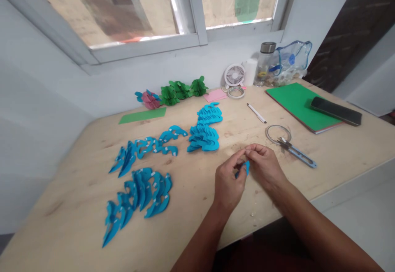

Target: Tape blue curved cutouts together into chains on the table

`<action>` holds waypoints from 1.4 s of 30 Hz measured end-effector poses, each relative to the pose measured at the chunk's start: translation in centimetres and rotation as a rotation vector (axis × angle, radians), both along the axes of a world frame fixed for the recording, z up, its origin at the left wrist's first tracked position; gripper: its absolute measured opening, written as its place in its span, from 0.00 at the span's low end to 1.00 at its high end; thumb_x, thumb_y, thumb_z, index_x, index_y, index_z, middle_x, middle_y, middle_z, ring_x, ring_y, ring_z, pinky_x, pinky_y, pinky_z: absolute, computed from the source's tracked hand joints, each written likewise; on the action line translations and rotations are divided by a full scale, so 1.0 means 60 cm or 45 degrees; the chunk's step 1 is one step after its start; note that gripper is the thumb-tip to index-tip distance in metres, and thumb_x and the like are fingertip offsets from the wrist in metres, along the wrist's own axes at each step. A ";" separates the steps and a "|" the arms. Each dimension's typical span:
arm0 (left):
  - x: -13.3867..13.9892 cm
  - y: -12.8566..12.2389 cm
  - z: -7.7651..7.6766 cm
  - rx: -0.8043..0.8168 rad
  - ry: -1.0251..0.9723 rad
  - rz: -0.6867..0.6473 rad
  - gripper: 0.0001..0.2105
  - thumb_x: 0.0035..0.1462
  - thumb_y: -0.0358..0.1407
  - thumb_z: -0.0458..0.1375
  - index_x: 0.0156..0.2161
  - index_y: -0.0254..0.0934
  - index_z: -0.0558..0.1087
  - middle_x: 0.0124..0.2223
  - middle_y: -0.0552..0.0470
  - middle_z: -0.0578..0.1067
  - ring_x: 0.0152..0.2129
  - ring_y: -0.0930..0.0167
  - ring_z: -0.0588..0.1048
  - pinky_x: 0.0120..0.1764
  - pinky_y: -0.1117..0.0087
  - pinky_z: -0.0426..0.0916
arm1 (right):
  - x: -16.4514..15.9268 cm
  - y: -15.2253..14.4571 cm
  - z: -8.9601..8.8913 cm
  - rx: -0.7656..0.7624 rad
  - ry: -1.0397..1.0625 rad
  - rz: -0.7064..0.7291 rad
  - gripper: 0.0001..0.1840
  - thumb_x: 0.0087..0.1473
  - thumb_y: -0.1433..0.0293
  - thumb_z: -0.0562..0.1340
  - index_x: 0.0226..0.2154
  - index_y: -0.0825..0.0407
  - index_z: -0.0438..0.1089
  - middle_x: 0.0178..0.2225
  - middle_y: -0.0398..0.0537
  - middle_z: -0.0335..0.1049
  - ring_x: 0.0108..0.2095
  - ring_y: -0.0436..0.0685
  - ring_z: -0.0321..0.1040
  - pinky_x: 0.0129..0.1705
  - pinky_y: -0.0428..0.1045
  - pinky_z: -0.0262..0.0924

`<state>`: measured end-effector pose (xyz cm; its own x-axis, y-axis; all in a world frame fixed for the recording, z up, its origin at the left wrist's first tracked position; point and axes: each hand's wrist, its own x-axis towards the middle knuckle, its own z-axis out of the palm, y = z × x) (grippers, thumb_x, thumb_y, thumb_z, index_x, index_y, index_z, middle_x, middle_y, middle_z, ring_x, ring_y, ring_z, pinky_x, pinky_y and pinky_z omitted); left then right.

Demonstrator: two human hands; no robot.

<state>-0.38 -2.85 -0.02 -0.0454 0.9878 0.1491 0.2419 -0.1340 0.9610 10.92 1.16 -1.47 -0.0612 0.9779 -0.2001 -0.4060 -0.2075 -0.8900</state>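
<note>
My left hand (228, 182) is closed around a small piece of blue cut paper (247, 168), most of it hidden by the fingers. Its fingertips meet those of my right hand (266, 166), which is pinched; whatever lies in that pinch is too small to make out. Left of my hands stand stacks of folded blue paper shapes (203, 138). Farther left, curved blue cutouts dotted with white bits (151, 191) lie in two groups. Beyond my right hand are thread snips (298, 153) with blue handles, partly over a thin tape roll (268, 134).
Green paper ornaments (182, 90), a pink one (150, 99) and a green strip (142, 116) lie along the wall. A small fan (234, 75), bottle (264, 64) and tape roll (235, 92) stand behind. A pen (256, 113), green sheets (293, 99) and a phone (335, 110) occupy the right.
</note>
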 end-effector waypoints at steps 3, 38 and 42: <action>0.001 -0.001 0.000 0.009 0.001 -0.021 0.21 0.51 0.24 0.54 0.50 0.38 0.72 0.35 0.51 0.78 0.31 0.72 0.75 0.38 0.71 0.70 | 0.001 0.000 0.000 0.006 0.012 -0.007 0.09 0.37 0.67 0.69 0.21 0.52 0.69 0.19 0.39 0.65 0.23 0.49 0.60 0.29 0.48 0.56; -0.009 0.010 -0.003 -0.229 -0.483 0.015 0.20 0.47 0.29 0.59 0.48 0.35 0.73 0.27 0.53 0.75 0.23 0.75 0.71 0.27 0.76 0.68 | -0.001 -0.001 -0.001 0.042 0.047 0.020 0.11 0.38 0.65 0.72 0.24 0.51 0.72 0.22 0.40 0.67 0.23 0.48 0.60 0.28 0.46 0.55; -0.007 0.008 -0.002 -0.230 -0.499 0.002 0.19 0.46 0.29 0.59 0.47 0.35 0.74 0.27 0.53 0.75 0.23 0.75 0.71 0.27 0.76 0.68 | 0.000 -0.001 -0.005 0.070 0.019 0.018 0.10 0.39 0.65 0.71 0.25 0.51 0.72 0.23 0.40 0.67 0.24 0.49 0.60 0.29 0.46 0.55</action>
